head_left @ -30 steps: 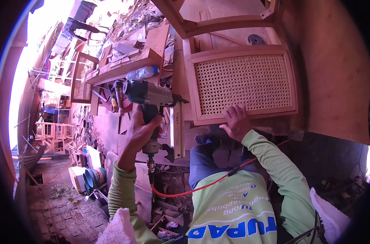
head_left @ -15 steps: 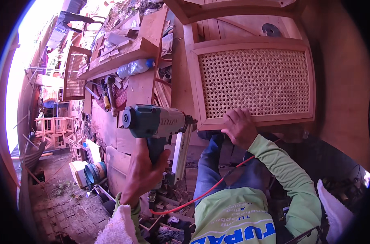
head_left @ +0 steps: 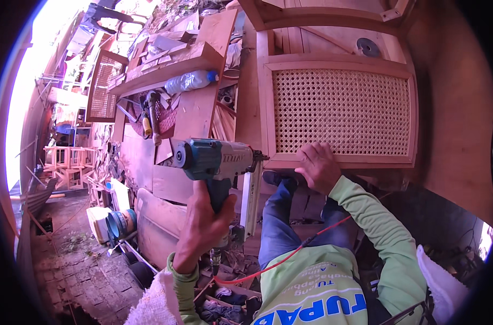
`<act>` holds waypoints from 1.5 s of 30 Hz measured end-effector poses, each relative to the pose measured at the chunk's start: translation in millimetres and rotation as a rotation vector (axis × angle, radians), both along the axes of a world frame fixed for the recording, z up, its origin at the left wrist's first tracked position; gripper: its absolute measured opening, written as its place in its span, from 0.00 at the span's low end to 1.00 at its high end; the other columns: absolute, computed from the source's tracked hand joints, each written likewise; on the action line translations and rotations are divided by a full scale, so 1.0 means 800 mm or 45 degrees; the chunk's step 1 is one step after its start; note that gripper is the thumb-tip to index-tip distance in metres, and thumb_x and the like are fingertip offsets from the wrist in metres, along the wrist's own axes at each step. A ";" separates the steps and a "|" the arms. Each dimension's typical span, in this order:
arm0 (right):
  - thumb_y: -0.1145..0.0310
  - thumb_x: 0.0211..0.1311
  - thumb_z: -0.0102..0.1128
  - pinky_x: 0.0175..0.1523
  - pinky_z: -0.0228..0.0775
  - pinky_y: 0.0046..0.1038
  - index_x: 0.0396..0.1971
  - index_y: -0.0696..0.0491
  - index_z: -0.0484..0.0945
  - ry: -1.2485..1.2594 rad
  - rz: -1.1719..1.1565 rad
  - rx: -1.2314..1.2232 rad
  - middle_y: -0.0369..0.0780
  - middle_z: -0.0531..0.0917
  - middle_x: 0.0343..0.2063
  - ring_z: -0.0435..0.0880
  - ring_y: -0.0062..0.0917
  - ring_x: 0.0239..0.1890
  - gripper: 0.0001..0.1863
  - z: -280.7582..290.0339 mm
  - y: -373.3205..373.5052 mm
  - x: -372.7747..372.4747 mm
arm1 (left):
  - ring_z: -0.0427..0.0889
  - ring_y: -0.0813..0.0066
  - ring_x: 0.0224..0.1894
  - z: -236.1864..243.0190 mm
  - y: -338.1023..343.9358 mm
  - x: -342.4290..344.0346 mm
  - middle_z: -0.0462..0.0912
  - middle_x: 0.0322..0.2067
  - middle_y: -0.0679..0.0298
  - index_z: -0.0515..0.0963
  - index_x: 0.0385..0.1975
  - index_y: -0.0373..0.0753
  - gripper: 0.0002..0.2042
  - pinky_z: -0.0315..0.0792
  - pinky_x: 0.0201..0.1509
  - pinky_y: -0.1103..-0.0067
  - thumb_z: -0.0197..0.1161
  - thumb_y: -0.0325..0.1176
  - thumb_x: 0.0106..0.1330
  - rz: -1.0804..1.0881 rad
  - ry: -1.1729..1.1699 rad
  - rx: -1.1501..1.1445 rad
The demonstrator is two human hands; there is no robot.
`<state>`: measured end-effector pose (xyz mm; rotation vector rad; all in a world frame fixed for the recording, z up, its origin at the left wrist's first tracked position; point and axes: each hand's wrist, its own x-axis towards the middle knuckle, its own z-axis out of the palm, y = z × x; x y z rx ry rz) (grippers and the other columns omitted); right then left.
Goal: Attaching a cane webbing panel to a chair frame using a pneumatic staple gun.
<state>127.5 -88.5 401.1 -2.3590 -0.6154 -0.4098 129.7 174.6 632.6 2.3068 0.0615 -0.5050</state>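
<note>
My left hand [head_left: 206, 230] is wrapped around the grip of a teal and silver nail gun [head_left: 214, 162], which has a long metal magazine and a red air hose [head_left: 277, 260]. The gun's nose is at the lower-left corner of a wood-framed cane panel [head_left: 341, 111]; I cannot tell if it touches. My right hand [head_left: 317, 165] grips the panel's lower rail, fingers curled over it and thumb below. The panel rests on a wooden chair-like frame [head_left: 265, 43], part of which rises at the top of the view.
At the left are a board stack [head_left: 197, 54], plastic bottle [head_left: 189, 82], hand tools [head_left: 153, 114], another cane panel [head_left: 103, 86] and wooden frames [head_left: 67, 168]. A blue bucket [head_left: 121, 222] stands lower left, a dark disc [head_left: 367, 47] lies above the panel, and a plywood sheet [head_left: 452, 114] fills the right.
My left hand has brought the nail gun down and rightward to the panel's lower-left corner. My right hand stays on the rail, while the whole view has shifted slightly.
</note>
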 end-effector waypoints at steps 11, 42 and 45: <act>0.61 0.54 0.72 0.59 0.64 0.43 0.47 0.57 0.78 -0.116 -0.060 -0.027 0.43 0.75 0.46 0.74 0.39 0.51 0.23 -0.006 -0.002 -0.005 | 0.87 0.48 0.30 0.000 -0.064 0.017 0.84 0.33 0.42 0.60 0.61 0.34 0.26 0.78 0.36 0.60 0.65 0.26 0.66 -0.189 0.048 0.009; 0.59 0.54 0.71 0.62 0.64 0.43 0.46 0.60 0.81 -0.080 -0.051 0.018 0.45 0.79 0.48 0.76 0.38 0.55 0.24 -0.008 -0.005 -0.007 | 0.81 0.27 0.46 -0.027 -0.101 0.024 0.82 0.40 0.32 0.57 0.62 0.31 0.30 0.74 0.50 0.50 0.65 0.28 0.64 -0.279 -0.014 0.266; 0.59 0.54 0.71 0.63 0.64 0.44 0.46 0.60 0.81 -0.077 -0.050 0.026 0.45 0.79 0.48 0.76 0.39 0.56 0.24 -0.009 -0.006 -0.007 | 0.81 0.27 0.46 -0.024 -0.108 0.028 0.82 0.40 0.31 0.56 0.63 0.30 0.31 0.74 0.51 0.50 0.64 0.28 0.64 -0.295 0.029 0.323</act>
